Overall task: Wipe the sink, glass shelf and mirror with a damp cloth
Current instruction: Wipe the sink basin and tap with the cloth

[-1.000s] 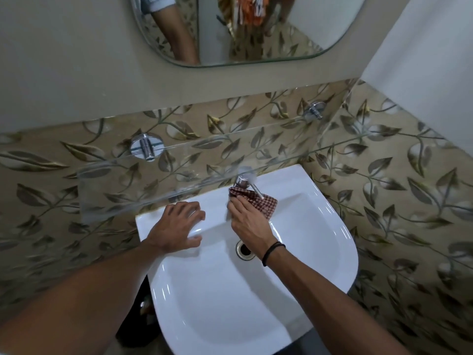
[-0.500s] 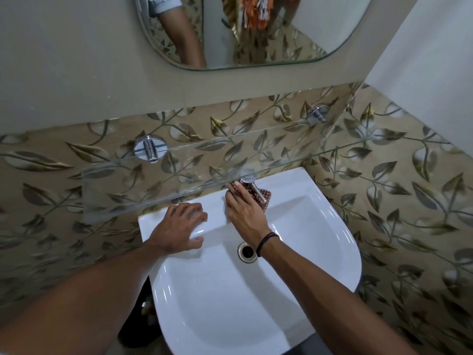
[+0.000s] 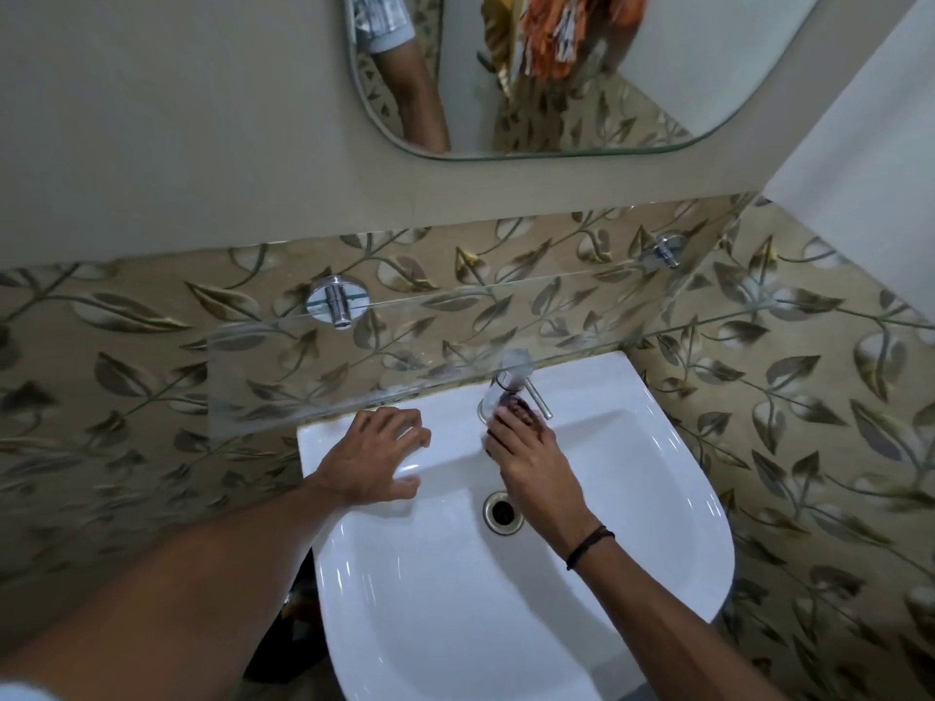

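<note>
Cloth (image 3: 518, 412): dark red check, small, bunched at the foot of the tap (image 3: 511, 382) on the back ledge of the sink (image 3: 657, 523), just under the front edge of the glass shelf (image 3: 405, 356). Right hand (image 3: 531, 462) grips it, fingers bent over it and pushing it against the tap; most of the cloth is hidden beneath those fingers, only a scrap shows. Left hand (image 3: 372, 457) holds nothing, fingers spread and resting on the sink's back rim, left of the tap. Sink is white, glossy, with a metal drain (image 3: 502, 512) in the bowl, partly behind the right wrist. Tap and right fingertips are motion-blurred; the tap's top is seen through the glass. Mirror (image 3: 657, 93) is cut off at the top edge, only its rounded lower part shows. Counts: one cloth, one sink, one tap, one shelf, two chrome shelf brackets (image 3: 336, 301) (image 3: 665, 247), one black wristband (image 3: 589, 541) on the right wrist.
</note>
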`<move>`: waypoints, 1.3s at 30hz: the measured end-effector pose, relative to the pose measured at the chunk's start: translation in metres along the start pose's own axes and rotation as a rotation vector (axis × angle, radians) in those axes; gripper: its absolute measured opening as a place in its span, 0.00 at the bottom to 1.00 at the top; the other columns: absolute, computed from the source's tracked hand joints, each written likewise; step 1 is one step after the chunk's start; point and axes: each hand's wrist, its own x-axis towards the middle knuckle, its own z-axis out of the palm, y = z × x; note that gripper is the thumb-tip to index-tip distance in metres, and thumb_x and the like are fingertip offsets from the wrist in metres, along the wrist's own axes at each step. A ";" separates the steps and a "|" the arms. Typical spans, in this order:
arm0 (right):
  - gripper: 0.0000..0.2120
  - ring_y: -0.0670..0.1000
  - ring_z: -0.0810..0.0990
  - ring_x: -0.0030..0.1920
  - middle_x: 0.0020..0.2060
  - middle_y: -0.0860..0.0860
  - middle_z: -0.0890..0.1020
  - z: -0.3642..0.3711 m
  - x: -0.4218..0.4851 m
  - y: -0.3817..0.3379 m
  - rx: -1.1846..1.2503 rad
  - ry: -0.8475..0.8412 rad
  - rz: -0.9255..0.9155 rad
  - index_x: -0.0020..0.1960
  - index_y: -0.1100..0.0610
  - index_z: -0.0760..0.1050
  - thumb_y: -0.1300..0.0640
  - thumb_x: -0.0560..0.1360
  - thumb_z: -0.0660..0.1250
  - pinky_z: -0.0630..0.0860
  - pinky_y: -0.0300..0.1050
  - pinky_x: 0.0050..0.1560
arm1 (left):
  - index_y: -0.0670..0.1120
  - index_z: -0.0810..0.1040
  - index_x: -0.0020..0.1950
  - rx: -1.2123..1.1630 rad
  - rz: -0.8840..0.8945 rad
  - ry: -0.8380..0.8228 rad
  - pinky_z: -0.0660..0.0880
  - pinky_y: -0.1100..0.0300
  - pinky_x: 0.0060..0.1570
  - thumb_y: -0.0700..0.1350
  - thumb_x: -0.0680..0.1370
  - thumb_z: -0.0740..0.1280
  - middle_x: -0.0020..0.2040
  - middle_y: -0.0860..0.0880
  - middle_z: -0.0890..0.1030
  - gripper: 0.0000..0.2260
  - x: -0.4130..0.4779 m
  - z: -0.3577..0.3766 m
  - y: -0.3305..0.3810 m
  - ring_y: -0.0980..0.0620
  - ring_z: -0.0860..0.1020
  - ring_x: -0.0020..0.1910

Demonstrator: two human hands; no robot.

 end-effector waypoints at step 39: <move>0.26 0.60 0.73 0.69 0.79 0.57 0.61 -0.039 0.053 -0.006 0.364 0.072 0.650 0.79 0.58 0.60 0.54 0.83 0.61 0.77 0.54 0.59 | 0.55 0.72 0.60 0.021 0.020 0.015 0.65 0.49 0.61 0.62 0.68 0.68 0.66 0.53 0.70 0.24 0.001 -0.002 0.002 0.46 0.70 0.64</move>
